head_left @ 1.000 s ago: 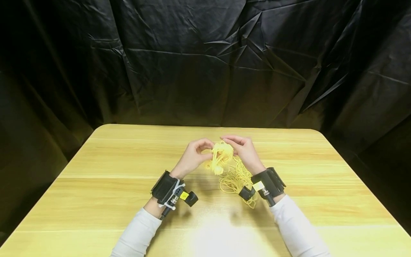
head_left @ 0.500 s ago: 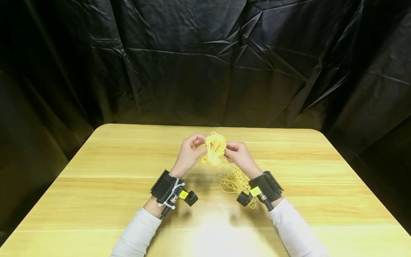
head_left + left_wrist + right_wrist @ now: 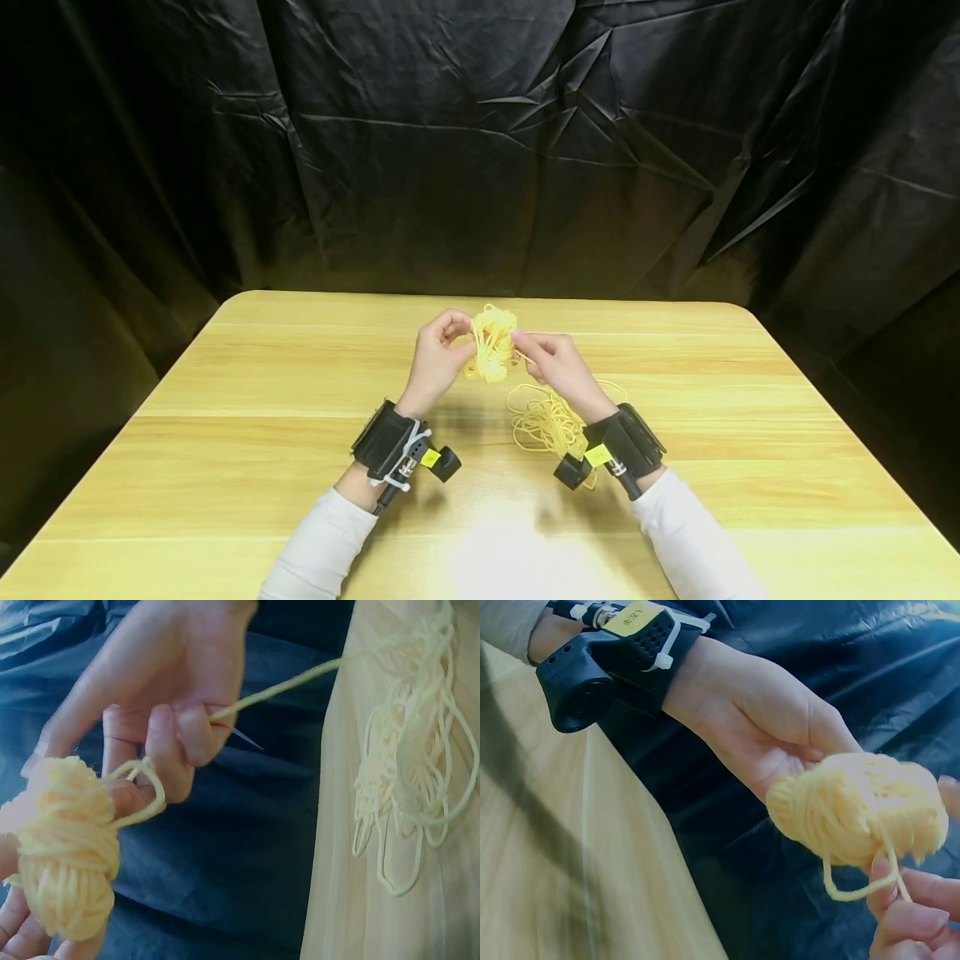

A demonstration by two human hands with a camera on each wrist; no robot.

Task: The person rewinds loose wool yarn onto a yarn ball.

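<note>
Between the hands, above the table, is a small wound ball of yellow yarn [image 3: 492, 343]. My left hand [image 3: 438, 357] grips it from the left side, thumb and fingers round it. Beside the ball's right side, my right hand [image 3: 558, 364] holds the yarn strand [image 3: 285, 691] in its curled fingers. A short loop [image 3: 847, 891] of yarn stands off the ball at the right fingertips. From the right hand the strand runs to a loose heap of yellow yarn [image 3: 551, 423] on the table, partly hidden by the right wrist's camera.
A light wood table [image 3: 247, 467] with rounded far corners lies under the hands. Black sheeting [image 3: 420, 183] hangs behind it. Each wrist wears a black strap with a camera, the left camera [image 3: 447, 464] and right camera [image 3: 572, 472] jutting inward.
The ball and left hand have moved left and slightly away from the body. My right hand has gone from over the ball's top to its right side, with the strand in its fingers.
</note>
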